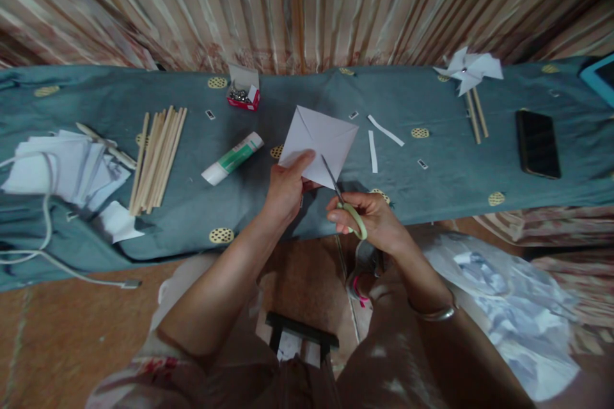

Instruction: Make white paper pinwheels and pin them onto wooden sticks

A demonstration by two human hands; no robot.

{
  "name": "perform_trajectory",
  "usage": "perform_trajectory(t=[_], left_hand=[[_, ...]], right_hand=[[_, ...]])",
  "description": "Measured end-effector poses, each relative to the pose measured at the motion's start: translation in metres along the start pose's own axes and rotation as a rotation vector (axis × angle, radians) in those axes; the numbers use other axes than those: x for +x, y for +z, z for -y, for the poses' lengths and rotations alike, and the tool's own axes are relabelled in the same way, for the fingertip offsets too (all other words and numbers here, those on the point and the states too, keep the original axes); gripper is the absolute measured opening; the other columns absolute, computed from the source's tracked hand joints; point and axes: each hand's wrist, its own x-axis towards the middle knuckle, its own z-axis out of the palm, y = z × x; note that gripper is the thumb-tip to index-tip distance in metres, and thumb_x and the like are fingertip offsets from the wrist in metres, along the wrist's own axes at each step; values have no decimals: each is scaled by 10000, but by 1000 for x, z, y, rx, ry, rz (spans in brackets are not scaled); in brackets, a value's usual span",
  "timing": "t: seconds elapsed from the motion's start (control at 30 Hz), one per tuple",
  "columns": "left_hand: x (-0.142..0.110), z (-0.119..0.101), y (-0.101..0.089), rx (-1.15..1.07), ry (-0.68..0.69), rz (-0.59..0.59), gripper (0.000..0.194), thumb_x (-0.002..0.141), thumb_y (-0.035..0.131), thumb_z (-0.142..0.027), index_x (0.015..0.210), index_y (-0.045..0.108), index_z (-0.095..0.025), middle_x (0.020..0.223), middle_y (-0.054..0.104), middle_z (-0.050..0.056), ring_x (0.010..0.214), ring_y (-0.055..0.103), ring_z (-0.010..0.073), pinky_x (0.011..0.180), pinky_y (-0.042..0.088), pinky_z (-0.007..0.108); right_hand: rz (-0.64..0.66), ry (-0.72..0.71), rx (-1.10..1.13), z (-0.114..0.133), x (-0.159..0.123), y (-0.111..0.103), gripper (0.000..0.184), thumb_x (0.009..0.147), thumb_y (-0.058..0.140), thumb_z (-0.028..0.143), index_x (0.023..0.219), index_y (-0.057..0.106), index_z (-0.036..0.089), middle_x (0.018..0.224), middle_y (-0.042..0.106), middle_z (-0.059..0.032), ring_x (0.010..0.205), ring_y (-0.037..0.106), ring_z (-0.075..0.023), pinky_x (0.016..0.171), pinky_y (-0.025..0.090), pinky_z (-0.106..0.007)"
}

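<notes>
A square of white paper [319, 134] with crease or cut lines running in from its corners is gripped at its lower left edge by my left hand [288, 186], thumb on top. My right hand [367, 214] has its fingers through the yellow-green handles of a pair of scissors [354, 220]. The scissor blades lie at the paper's lower corner and point toward its middle. Two narrow white paper strips [373, 152] rest on the cloth to the right of the square. Left of my hands lies a white and green glue stick [233, 158].
A small red box of metal pins [243, 97] stands open at the back. Leftward are wooden sticks [160, 160], paper sheets [62, 166] and a white cable [47, 217]. Rightward lie a paper pinwheel [472, 71] and a phone [538, 144]. A plastic bag [508, 307] sits below the table edge.
</notes>
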Motion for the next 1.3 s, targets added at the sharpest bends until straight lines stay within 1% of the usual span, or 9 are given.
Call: perform_trajectory(t=[0.23,0.4,0.57,0.83,0.97,1.07,1.17,1.23,1.3], left_hand=[[-1,0,0,19,-2,6,300,610,781,-378,777,617,-190,714,662,-11,639,633,148,579,514,265],[0,1,0,7,-3,4,291,622,781,-361,782,615,-184,697,657,-12,623,628,141,579,522,262],[-1,1,1,0,-6,1,267,633,770,-348,792,632,-184,708,666,-6,612,616,129,537,500,227],[0,2,1,1,4,-1,248,632,752,-338,775,624,-180,676,653,-16,597,597,125,524,489,223],[1,3,1,-3,-1,-2,247,633,755,-337,772,629,-177,674,649,-23,581,595,118,514,484,223],[3,4,0,9,6,-3,269,630,760,-352,778,629,-170,688,666,-12,619,631,145,564,516,255],[8,2,-2,-13,25,-10,329,603,772,-357,831,644,-159,764,708,14,721,684,190,660,559,308],[12,-1,-4,-35,50,-19,356,587,777,-353,854,643,-159,813,725,28,800,706,217,714,573,334],[16,-4,-6,-49,77,-32,360,584,777,-344,864,639,-166,836,731,35,862,714,237,745,579,346]], right_hand=[[1,-11,-13,-3,0,0,481,546,853,613,640,659,184,513,551,48,470,481,-73,444,399,-200],[1,-20,-27,-2,0,-1,446,588,843,584,643,653,184,507,545,51,465,470,-72,448,394,-206],[-10,0,-9,-2,1,-1,434,570,864,560,639,657,185,489,550,51,448,470,-74,431,371,-203],[-11,-13,-2,-2,1,-1,414,592,862,542,646,663,182,504,548,50,451,459,-67,434,360,-199],[-13,-5,-1,-2,1,-1,421,582,866,539,645,654,180,495,550,53,439,454,-64,424,354,-198],[-6,23,12,-3,1,-2,430,558,872,540,666,661,181,493,551,54,444,464,-73,425,364,-207],[-3,77,-8,-5,-2,-4,446,515,896,512,713,672,181,513,566,54,472,495,-84,452,395,-214],[-17,115,-47,-6,-4,-8,466,493,904,503,749,685,181,529,574,55,483,496,-87,456,388,-216],[-48,123,-93,-8,-7,-14,486,488,899,512,784,703,181,544,576,55,488,482,-86,460,371,-219]])
